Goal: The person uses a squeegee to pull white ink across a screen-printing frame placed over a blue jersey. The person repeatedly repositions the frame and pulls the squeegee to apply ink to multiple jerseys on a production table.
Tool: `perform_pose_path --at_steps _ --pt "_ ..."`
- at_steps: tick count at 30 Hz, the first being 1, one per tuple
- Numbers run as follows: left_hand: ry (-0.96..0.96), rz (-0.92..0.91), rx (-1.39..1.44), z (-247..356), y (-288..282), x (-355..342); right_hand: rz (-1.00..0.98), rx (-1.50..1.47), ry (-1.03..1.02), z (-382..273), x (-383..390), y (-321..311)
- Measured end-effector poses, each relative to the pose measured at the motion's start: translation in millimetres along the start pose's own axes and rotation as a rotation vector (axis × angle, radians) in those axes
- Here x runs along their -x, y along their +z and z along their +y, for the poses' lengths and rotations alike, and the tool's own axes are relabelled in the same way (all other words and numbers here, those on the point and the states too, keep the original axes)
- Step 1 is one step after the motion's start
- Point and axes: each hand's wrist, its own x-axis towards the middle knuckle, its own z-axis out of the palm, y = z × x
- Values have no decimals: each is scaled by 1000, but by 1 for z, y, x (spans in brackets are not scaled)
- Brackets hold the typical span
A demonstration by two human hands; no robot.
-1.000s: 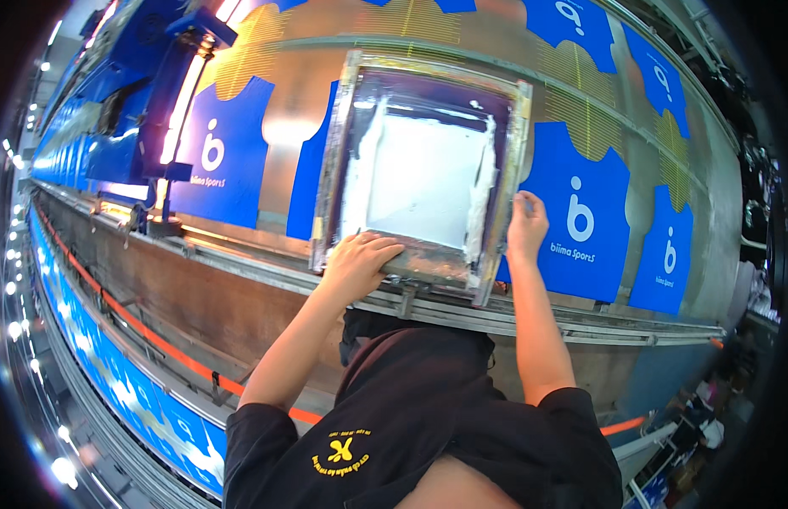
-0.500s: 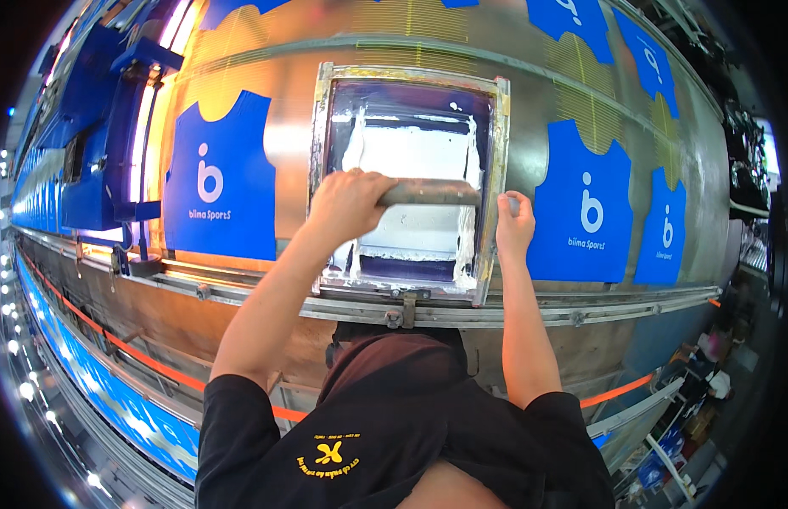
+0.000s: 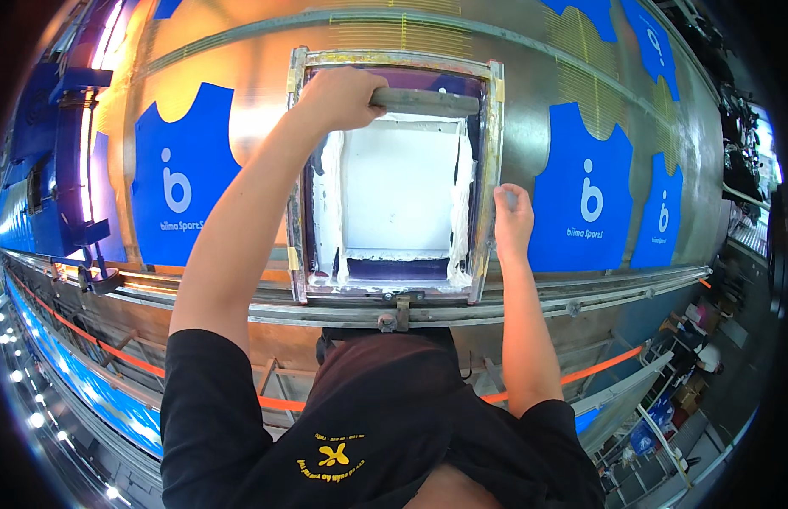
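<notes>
A screen-printing frame (image 3: 495,127) lies across the long metal table in front of me. White ink (image 3: 402,182) covers the middle of its mesh, with thick ridges along both sides. My left hand (image 3: 343,97) is wrapped round the left end of a squeegee (image 3: 436,103), which rests crosswise near the frame's far end. Beside the frame's right rail, my right hand (image 3: 513,216) is closed with curled fingers. A small greyish thing shows in that grip, too hidden to name.
Blue cut shirt panels with white prints lie flat on either side, one left (image 3: 183,170) and one right (image 3: 580,199). A metal rail (image 3: 530,304) with clamps runs along the near edge. Blue machinery with a glowing lamp (image 3: 80,170) stands at left.
My left hand has pushed the squeegee from the middle of the screen to its far end. Right hand stays by the frame's right side. The left machine and panel appear farther left.
</notes>
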Motion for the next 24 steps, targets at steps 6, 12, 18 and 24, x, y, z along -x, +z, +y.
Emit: perform_pose_path --at_steps 6,12,18,24 --pt "-70 -9 -223 -1 9 -11 21 238 -851 -111 -70 33" --pt "-99 26 -154 1 13 -9 -433 582 -711 -156 -96 76" --pt "-109 -37 -115 39 67 84 -302 517 -942 -82 -3 47" --pt "-66 49 7 84 148 215 -317 353 -943 -15 123 -3"
